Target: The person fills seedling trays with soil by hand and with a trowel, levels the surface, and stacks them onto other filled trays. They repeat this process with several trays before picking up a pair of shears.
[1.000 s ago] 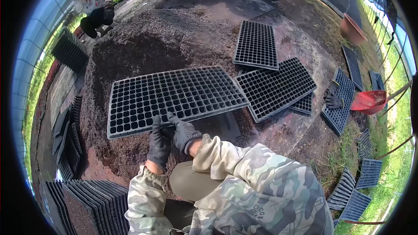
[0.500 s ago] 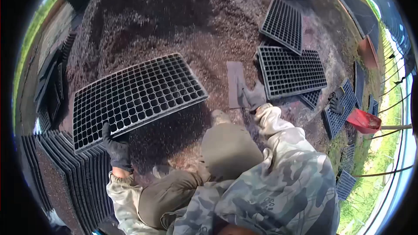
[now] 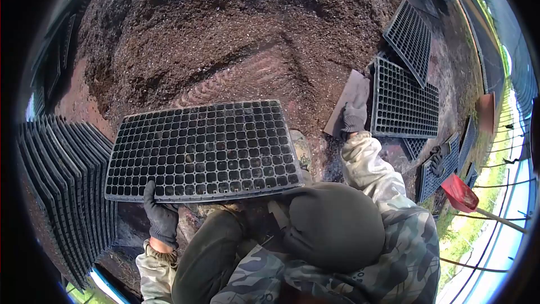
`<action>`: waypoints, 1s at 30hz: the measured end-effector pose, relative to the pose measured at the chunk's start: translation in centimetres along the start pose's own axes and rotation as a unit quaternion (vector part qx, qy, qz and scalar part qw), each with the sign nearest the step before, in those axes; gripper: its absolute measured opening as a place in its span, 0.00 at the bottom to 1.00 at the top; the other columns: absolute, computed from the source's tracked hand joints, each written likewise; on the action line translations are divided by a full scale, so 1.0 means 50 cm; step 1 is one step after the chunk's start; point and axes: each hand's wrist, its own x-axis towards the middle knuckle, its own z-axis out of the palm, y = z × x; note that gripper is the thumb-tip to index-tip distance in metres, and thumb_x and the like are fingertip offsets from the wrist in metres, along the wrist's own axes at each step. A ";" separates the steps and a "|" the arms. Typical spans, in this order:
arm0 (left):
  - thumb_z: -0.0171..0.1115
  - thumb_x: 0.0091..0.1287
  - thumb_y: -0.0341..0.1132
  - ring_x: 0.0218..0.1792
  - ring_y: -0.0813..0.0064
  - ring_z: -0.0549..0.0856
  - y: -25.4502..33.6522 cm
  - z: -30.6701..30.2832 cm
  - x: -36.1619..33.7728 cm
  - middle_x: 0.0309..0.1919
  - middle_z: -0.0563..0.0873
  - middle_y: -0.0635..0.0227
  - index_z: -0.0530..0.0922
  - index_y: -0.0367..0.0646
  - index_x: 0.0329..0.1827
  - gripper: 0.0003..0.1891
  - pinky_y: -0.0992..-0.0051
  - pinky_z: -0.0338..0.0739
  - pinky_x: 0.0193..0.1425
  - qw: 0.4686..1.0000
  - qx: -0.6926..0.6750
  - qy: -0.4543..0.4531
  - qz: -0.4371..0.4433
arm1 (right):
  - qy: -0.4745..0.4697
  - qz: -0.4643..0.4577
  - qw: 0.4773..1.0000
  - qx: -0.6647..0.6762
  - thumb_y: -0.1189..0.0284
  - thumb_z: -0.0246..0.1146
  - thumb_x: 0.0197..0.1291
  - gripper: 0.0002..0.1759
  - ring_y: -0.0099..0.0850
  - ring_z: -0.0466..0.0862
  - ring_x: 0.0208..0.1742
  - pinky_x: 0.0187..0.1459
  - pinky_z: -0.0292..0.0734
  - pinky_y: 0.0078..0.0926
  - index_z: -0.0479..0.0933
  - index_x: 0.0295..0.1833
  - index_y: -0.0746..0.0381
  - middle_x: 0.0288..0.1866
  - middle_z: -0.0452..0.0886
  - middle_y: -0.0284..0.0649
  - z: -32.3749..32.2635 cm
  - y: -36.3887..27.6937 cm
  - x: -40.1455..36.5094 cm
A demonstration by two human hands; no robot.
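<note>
My gloved left hand (image 3: 160, 211) grips the near edge of a black seedling tray (image 3: 205, 152), thumb on top and fingers underneath. The tray's many square cells look bare, and it hangs just above my knees. Off to the right, my gloved right hand (image 3: 354, 117) is closed on a flat, brownish board (image 3: 343, 98), which slants over the soil. Close beside that hand lies another seedling tray (image 3: 406, 101), partly under a further tray (image 3: 410, 39).
A large heap of dark potting soil (image 3: 225, 39) spreads ahead of me. Stacked trays (image 3: 67, 180) stand at the left. To the right are a red scoop (image 3: 460, 193) with a long handle, more trays and a dark glove (image 3: 437, 163) on one of them.
The held tray has come nearer to my body and turned more level. My right hand has closed on the board and tilted it. The view has shifted left.
</note>
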 end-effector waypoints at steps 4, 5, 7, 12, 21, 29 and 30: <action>0.54 0.70 0.43 0.43 0.68 0.88 -0.010 0.012 0.021 0.45 0.87 0.66 0.79 0.46 0.49 0.13 0.63 0.87 0.46 1.000 -0.006 0.027 0.004 | -0.047 0.120 0.978 -0.165 0.61 0.55 0.56 0.26 0.59 0.81 0.42 0.42 0.75 0.50 0.69 0.60 0.60 0.40 0.79 0.64 -0.022 0.007 0.001; 0.54 0.71 0.43 0.43 0.68 0.87 -0.008 0.014 0.028 0.44 0.87 0.68 0.79 0.47 0.49 0.13 0.61 0.86 0.47 0.999 -0.003 0.031 -0.006 | 0.022 0.055 0.983 -0.172 0.62 0.59 0.54 0.26 0.57 0.80 0.39 0.41 0.74 0.48 0.70 0.57 0.63 0.38 0.79 0.60 0.003 -0.007 0.005; 0.55 0.71 0.42 0.45 0.69 0.86 -0.012 0.008 0.065 0.46 0.86 0.68 0.78 0.47 0.51 0.13 0.60 0.85 0.50 0.998 -0.021 0.038 0.043 | -0.039 0.057 0.992 -0.109 0.70 0.56 0.55 0.26 0.51 0.81 0.44 0.47 0.75 0.46 0.67 0.61 0.63 0.44 0.79 0.54 0.028 -0.088 0.035; 0.57 0.70 0.41 0.48 0.68 0.85 -0.022 0.034 0.083 0.49 0.85 0.66 0.77 0.44 0.52 0.14 0.64 0.82 0.54 0.999 -0.033 -0.006 0.039 | -0.107 0.071 0.989 -0.072 0.70 0.59 0.57 0.16 0.51 0.80 0.47 0.49 0.73 0.46 0.69 0.47 0.67 0.44 0.77 0.55 0.141 -0.286 0.109; 0.53 0.71 0.52 0.49 0.70 0.84 -0.101 -0.071 0.096 0.50 0.83 0.63 0.75 0.43 0.57 0.23 0.71 0.83 0.52 0.992 0.111 0.013 -0.065 | -0.351 -0.088 0.930 -0.062 0.62 0.62 0.56 0.20 0.51 0.83 0.47 0.51 0.75 0.41 0.73 0.47 0.67 0.42 0.82 0.58 0.252 -0.573 0.165; 0.49 0.70 0.62 0.55 0.65 0.81 -0.165 -0.014 0.137 0.57 0.79 0.60 0.69 0.45 0.65 0.33 0.65 0.79 0.60 0.971 0.183 0.037 -0.148 | -0.471 -0.297 0.790 -0.258 0.69 0.63 0.51 0.22 0.45 0.82 0.55 0.57 0.77 0.39 0.80 0.53 0.66 0.52 0.82 0.54 0.356 -0.830 0.048; 0.49 0.70 0.62 0.55 0.65 0.81 -0.164 -0.010 0.135 0.57 0.79 0.60 0.69 0.45 0.65 0.33 0.65 0.79 0.60 0.972 0.179 0.040 -0.148 | -0.493 -0.344 0.737 -0.309 0.69 0.63 0.51 0.22 0.44 0.82 0.55 0.57 0.78 0.38 0.80 0.53 0.65 0.52 0.82 0.53 0.362 -0.853 0.022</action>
